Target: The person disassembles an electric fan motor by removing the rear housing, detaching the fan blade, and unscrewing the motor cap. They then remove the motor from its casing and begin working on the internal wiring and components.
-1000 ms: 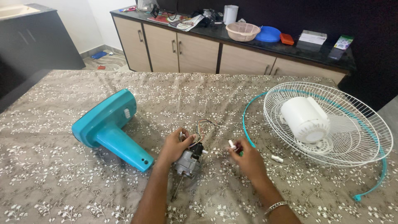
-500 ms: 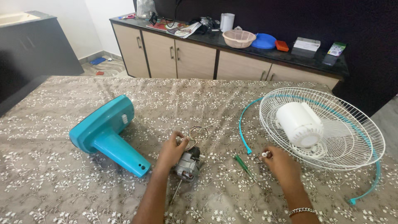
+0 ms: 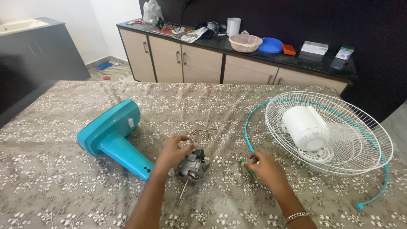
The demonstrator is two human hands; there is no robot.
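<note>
A grey fan motor with a shaft and loose wires lies on the patterned tablecloth. My left hand grips the motor from its left side, thumb near the wires. My right hand rests to the right of the motor, fingers closed around a green screwdriver that lies on the cloth. A teal fan base lies on its side left of the motor.
A white wire fan guard holds a white motor cover at the right, with a teal rim ring around it. Behind the table stand cabinets with a basket, a blue plate and papers on the dark counter.
My right hand went right to the fan guard with a small white part, then came back left onto the green screwdriver. My left hand stayed on the motor.
</note>
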